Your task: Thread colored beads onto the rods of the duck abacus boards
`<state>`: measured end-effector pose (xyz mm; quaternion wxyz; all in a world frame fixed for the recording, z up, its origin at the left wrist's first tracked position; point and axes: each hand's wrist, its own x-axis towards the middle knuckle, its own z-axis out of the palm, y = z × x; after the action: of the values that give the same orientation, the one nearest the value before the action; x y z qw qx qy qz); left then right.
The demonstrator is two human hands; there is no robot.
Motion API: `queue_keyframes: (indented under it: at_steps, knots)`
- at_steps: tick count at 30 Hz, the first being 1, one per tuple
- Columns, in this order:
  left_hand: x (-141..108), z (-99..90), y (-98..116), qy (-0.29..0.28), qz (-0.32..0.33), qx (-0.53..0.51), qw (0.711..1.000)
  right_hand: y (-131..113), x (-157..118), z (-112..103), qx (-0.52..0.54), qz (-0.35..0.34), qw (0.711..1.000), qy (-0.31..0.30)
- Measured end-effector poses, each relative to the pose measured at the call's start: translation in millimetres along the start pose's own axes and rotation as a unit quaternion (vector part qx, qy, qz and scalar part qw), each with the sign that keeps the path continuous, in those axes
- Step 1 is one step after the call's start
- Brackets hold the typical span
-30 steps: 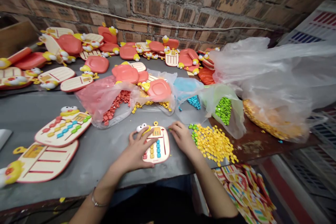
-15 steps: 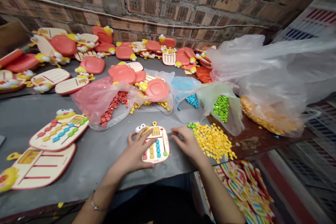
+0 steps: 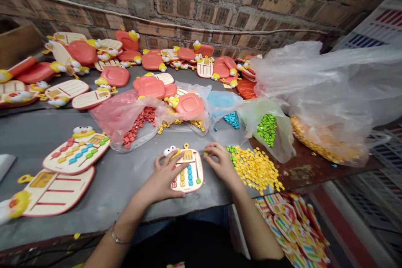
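Note:
My left hand (image 3: 165, 176) rests across a cream toy board (image 3: 197, 163) with a yellow duck head, its fingers and thumb gripping the board on the table. The board has slots holding red, yellow and blue beads, with one green bead at the bottom of the right-hand slot. Just right of the board, my right hand (image 3: 221, 163) pinches a small green bead (image 3: 205, 153) between thumb and fingertips. Beside that hand lie a few loose green beads (image 3: 231, 149) and a heap of yellow pieces (image 3: 256, 165).
Open plastic bags hold red beads (image 3: 140, 123), blue beads (image 3: 231, 119) and green beads (image 3: 266, 129). A filled board (image 3: 75, 153) overlaps an unfilled board (image 3: 59, 192) at left. More boards (image 3: 153, 59) pile along the brick wall. Printed pieces (image 3: 292, 226) fill a container below right.
My right hand has closed its fingertips, and a green bead now shows between them. My left hand stays on the board. The view has shifted slightly.

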<state>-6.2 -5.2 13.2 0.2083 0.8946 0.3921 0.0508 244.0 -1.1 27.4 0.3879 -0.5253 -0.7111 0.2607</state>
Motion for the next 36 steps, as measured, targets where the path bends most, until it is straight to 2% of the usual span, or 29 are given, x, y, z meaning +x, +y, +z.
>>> queue_keyframes:
  at_steps: [3, 9, 12, 16, 19, 21, 24, 28, 33, 36]
  knots:
    - [0.3, -1.4, 1.2, -0.004, -0.004, 0.006, 1.000, -6.8, 11.1, 16.0, 0.003, -0.025, 0.999, -0.034]
    - [0.7, -3.6, 3.1, -0.011, -0.006, 0.020, 1.000, 2.5, 14.5, 41.9, -0.187, -0.028, 0.980, -0.056]
    - [0.7, -3.2, 3.2, -0.010, -0.006, 0.020, 1.000, -3.1, 3.6, 34.9, -0.152, -0.049, 0.985, -0.064]
    - [0.5, -2.6, 2.4, -0.012, -0.006, 0.006, 1.000, -11.1, -18.0, 4.7, -0.095, -0.046, 0.991, -0.086]
    - [0.1, -1.8, 1.4, -0.012, -0.005, -0.002, 1.000, -3.0, -31.6, -16.9, -0.198, 0.019, 0.979, -0.046]
    - [-0.2, -1.2, 1.0, -0.007, -0.004, -0.005, 1.000, 5.9, -36.5, -24.3, -0.302, 0.073, 0.949, -0.048]
    - [-0.3, -1.0, 1.2, -0.006, -0.004, -0.005, 1.000, 13.5, -36.8, -25.5, -0.384, 0.116, 0.913, -0.077]
    - [0.1, -2.0, 1.9, -0.011, -0.006, -0.006, 1.000, 11.8, -30.0, -19.0, -0.369, 0.113, 0.919, -0.077]
    - [-0.9, -2.4, 1.6, -0.004, -0.002, -0.003, 1.000, 15.8, -25.2, -10.3, -0.366, 0.134, 0.912, -0.125]
    - [-1.5, -2.4, 1.4, -0.005, 0.002, -0.005, 1.000, 20.5, -29.5, -10.4, -0.359, 0.111, 0.921, -0.099]
